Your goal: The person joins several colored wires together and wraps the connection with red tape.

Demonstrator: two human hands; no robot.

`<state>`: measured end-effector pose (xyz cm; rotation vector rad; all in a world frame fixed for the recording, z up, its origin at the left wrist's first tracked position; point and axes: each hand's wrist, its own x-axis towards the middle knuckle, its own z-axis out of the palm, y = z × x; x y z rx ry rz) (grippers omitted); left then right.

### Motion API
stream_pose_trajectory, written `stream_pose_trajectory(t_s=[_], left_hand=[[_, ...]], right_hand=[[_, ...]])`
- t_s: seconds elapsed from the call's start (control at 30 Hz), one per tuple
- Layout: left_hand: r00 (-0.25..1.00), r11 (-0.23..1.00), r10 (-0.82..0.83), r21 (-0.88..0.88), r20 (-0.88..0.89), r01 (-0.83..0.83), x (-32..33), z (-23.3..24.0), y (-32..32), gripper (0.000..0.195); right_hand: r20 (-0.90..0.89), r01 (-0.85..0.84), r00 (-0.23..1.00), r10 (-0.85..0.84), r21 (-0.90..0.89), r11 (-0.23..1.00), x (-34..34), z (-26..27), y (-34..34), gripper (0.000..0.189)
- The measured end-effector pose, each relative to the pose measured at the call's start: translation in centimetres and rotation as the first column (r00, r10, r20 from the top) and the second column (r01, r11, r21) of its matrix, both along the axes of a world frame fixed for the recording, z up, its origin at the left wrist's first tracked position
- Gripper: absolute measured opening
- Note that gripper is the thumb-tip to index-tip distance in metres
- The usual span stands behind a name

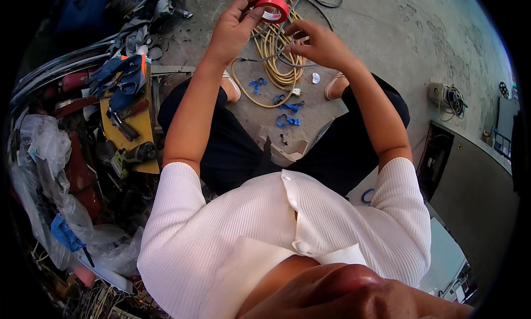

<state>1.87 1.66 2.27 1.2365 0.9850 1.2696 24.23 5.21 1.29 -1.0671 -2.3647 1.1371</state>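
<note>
My left hand (240, 24) pinches a roll of red electrical tape (281, 8) between thumb and fingers, up at the top of the head view. Just right of the roll and a little lower, my right hand (313, 43) has its fingers curled and apart, with nothing clearly held. Beneath both hands a coiled yellow cable (271, 68) and a thinner grey cable (327, 16) lie on the concrete floor. A light-coloured plug (296, 91) rests at the coil's lower edge. Scraps of blue tape (293, 107) lie scattered between my feet.
At left, a yellow board (114, 128) carries blue gloves (120, 80), pliers (123, 126) and a green cordless drill (132, 157). Clear plastic sheeting (45, 145) covers clutter beside it. A grey cabinet (473, 174) and a small box with wound cable (439, 93) stand at right.
</note>
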Motion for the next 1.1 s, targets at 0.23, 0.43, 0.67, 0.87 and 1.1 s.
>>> stream_pose_trajectory(t_s=[0.23, 0.43, 0.67, 0.87, 1.1], left_hand=[[0.986, 0.999, 0.005, 0.037, -0.169, 0.002, 1.5, 0.2, -0.1, 0.035], [0.863, 0.98, 0.2, 0.117, -0.463, -0.164, 1.8, 0.2, -0.5, 0.042], [0.914, 0.978, 0.183, -0.031, -0.363, -0.208, 2.5, -0.5, -0.8, 0.032], [0.853, 0.971, 0.175, -0.056, -0.492, -0.232, 2.1, -0.8, -0.9, 0.026], [0.672, 0.98, 0.154, 0.026, -0.724, -0.197, 2.1, -0.8, -1.1, 0.029]], right_hand=[[-0.4, 0.168, 0.892, -0.21, -0.138, 0.976, -0.4, 1.6, -0.4, 0.032], [-0.248, 0.287, 0.955, -0.165, 0.616, 0.733, -0.4, 1.6, -0.8, 0.024], [-0.145, 0.201, 0.979, -0.141, 0.777, 0.597, -0.8, 0.7, -0.8, 0.021], [-0.078, 0.144, 0.988, -0.137, 0.8, 0.582, -0.9, 1.0, -1.1, 0.017], [0.004, 0.053, 0.995, -0.097, 0.817, 0.574, -0.9, -0.1, -1.1, 0.016]])
